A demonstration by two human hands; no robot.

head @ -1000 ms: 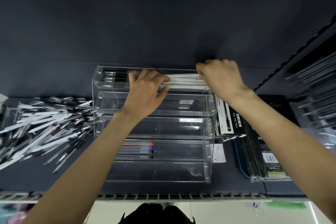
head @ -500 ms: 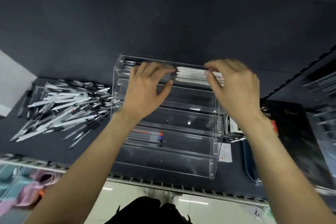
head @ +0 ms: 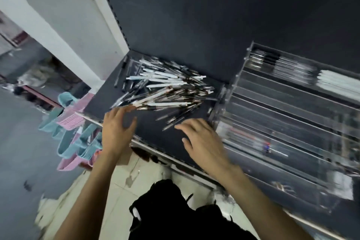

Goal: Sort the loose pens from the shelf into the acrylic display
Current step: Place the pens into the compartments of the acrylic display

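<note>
**Sorting only partly done: a large pile of pens left on the shelf**

At the far left, beyond the shelf edge, pink and blue plastic items (head: 74,134) are seen hanging; they play no part in the task. On the dark shelf (head: 155,134), in its left part, a large heap of loose pens (head: 163,87) is spread out, white and dark barrels crossing one another, with a few strays lying nearer the front edge. Most of the work is judged to lie here.

The left hand (head: 116,130) is held at the near left edge of the heap, fingers spread and relaxed, nothing gripped; its fingertips are at or just beside the nearest pens, though contact cannot be told through the blur. The right hand (head: 202,140) is held over the bare shelf between the heap and the display, fingers likewise extended and empty, its fingertips near the stray pens.

At the right stands the acrylic display (head: 292,122), tiered in rows. The far row is filled in part: dark pens (head: 272,60) at its left, white pens (head: 339,84) at its right. A few pens with red and blue marks (head: 261,142) lie in a nearer row. The rows between appear empty, as far as the blur allows.

The task is therefore judged to be at an early-to-middle stage: two rows are begun, several are unfilled, and another batch is apparently about to be gathered from the heap.
</note>
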